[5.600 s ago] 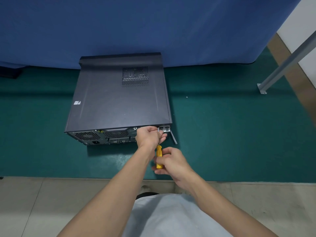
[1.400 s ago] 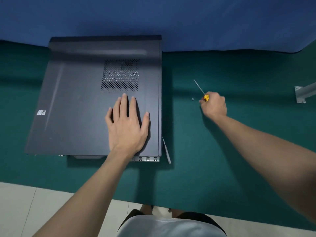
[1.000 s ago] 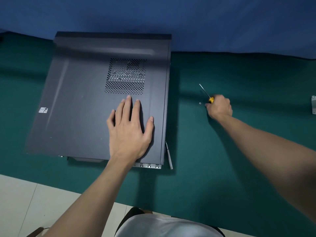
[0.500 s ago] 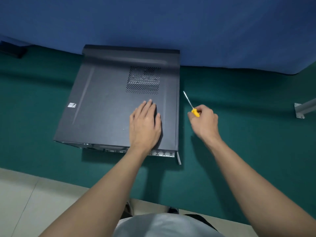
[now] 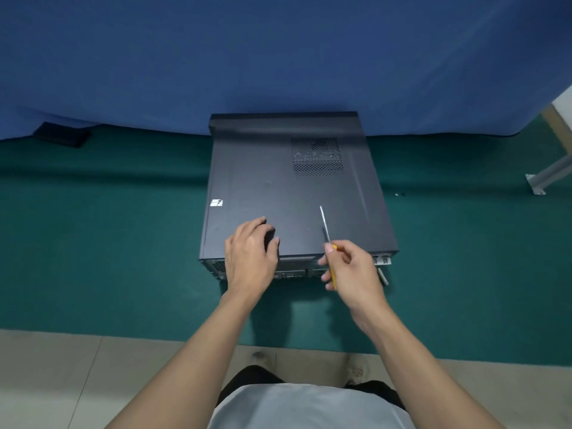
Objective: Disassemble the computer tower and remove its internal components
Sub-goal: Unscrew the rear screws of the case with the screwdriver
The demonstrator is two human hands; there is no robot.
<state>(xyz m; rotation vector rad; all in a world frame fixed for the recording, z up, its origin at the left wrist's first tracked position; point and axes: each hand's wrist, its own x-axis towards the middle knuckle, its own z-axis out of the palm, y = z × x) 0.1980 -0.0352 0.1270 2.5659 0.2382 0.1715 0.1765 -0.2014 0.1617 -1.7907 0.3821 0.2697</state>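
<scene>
A dark grey computer tower [image 5: 291, 196] lies on its side on the green mat, its rear panel facing me and a vent grille [image 5: 317, 156] in the top side panel. My left hand [image 5: 250, 255] rests on the near edge of that panel, fingers loosely bent on the metal. My right hand [image 5: 353, 270] grips a yellow-handled screwdriver [image 5: 326, 239] in front of the rear panel, its thin shaft pointing up and away over the case. A small metal strip [image 5: 382, 275] lies by the rear right corner.
Two tiny screws [image 5: 399, 195] lie on the green mat [image 5: 108, 243] right of the case. A blue curtain [image 5: 278, 57] hangs behind. A metal frame foot [image 5: 537, 184] stands at the far right, a dark object [image 5: 62, 137] at the far left. Tiled floor [image 5: 62, 382] is nearest me.
My right hand has brought the screwdriver from the mat on the right back to the rear of the case. My left hand slid toward the near left edge of the panel.
</scene>
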